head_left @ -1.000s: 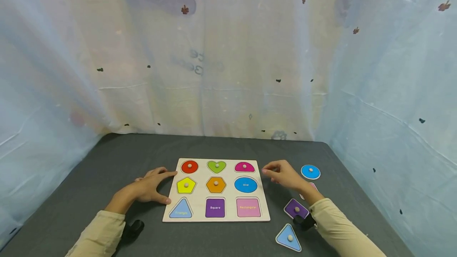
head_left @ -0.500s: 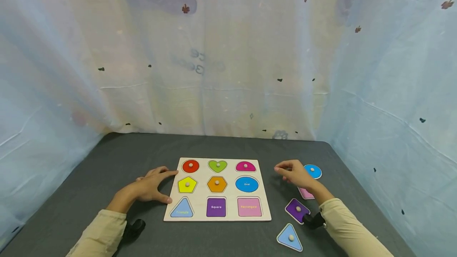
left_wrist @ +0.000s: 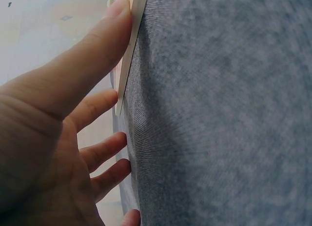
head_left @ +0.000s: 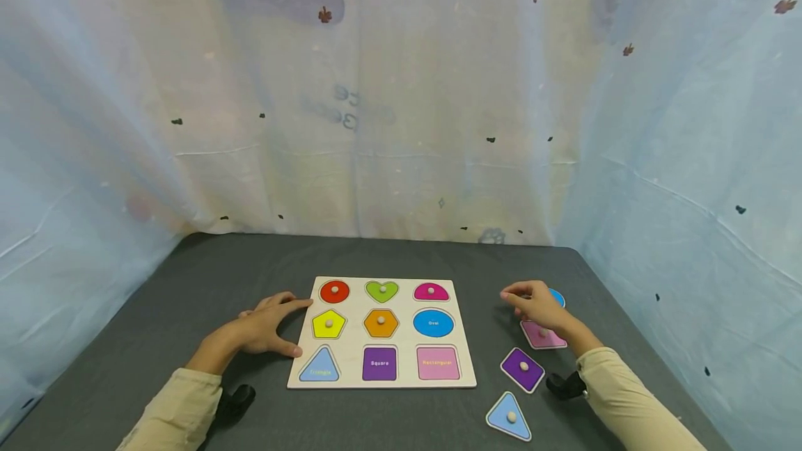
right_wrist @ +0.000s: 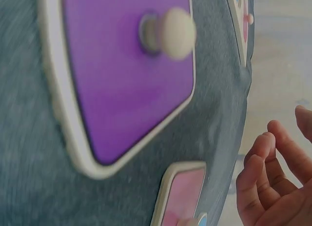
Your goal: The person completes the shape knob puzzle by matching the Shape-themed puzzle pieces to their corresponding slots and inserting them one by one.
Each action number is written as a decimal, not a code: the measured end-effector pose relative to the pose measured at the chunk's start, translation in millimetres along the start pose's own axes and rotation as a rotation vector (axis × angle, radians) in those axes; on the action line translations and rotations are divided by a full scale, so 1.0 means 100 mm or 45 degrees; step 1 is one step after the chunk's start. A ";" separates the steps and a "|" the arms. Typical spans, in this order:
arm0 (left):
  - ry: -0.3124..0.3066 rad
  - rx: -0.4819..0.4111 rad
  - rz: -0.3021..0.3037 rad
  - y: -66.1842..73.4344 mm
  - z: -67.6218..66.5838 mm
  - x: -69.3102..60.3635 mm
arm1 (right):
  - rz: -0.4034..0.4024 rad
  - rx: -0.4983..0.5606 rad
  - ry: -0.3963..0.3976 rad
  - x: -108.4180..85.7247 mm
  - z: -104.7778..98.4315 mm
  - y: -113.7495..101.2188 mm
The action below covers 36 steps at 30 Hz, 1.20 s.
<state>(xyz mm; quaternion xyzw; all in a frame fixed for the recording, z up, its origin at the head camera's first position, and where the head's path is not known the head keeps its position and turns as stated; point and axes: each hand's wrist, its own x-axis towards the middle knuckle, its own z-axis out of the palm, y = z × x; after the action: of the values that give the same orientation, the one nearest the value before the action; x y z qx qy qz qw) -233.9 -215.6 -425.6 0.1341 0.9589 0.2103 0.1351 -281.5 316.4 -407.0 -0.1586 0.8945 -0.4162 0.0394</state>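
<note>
A wooden shape-puzzle board (head_left: 401, 335) lies on the dark table. Red circle, green heart, magenta half-circle, yellow pentagon and orange hexagon pieces fill their slots, while the oval, triangle, square and rectangle slots show printed words. My left hand (head_left: 268, 326) rests against the board's left edge, thumb and forefinger spread and touching it. Right of the board, my right hand (head_left: 532, 303) hovers with loosely bent fingers and holds nothing; in the right wrist view its thumb and fingertips are apart. It partly covers the blue oval piece (head_left: 557, 296) and hangs just above the pink rectangle piece (head_left: 544, 335).
A purple square piece (head_left: 523, 370) and a light blue triangle piece (head_left: 508, 417) lie nearer the front, each with a round knob. The dark wrist strap (head_left: 565, 385) is by the right sleeve. Pale sheeting (head_left: 401, 159) hangs around the table.
My right hand has moved right, away from the board, toward the loose pieces. It now covers part of the oval and uncovers the pink rectangle. My left hand stays in place.
</note>
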 end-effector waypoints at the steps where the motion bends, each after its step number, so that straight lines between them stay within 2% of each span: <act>1: 0.000 -0.001 0.000 0.00 0.00 0.00 | -0.010 -0.001 0.003 -0.01 -0.01 0.02; 6: 0.001 -0.004 -0.005 0.00 0.01 -0.01 | -0.010 -0.030 0.013 -0.02 -0.07 0.10; 14: 0.006 -0.002 -0.007 -0.02 0.02 -0.01 | 0.101 -0.070 0.026 -0.05 -0.14 0.17; 26: 0.005 0.010 -0.001 0.00 0.00 0.01 | 0.161 -0.091 0.062 -0.07 -0.29 0.23; 36: 0.004 0.013 -0.005 0.00 -0.01 0.00 | 0.160 -0.082 0.109 -0.08 -0.41 0.29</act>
<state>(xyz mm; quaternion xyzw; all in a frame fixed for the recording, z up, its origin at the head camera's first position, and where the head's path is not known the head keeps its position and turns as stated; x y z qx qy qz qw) -233.7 -215.9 -424.7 0.1326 0.9605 0.2052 0.1334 -289.7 366.1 -402.4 -0.0855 0.9165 -0.3902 0.0220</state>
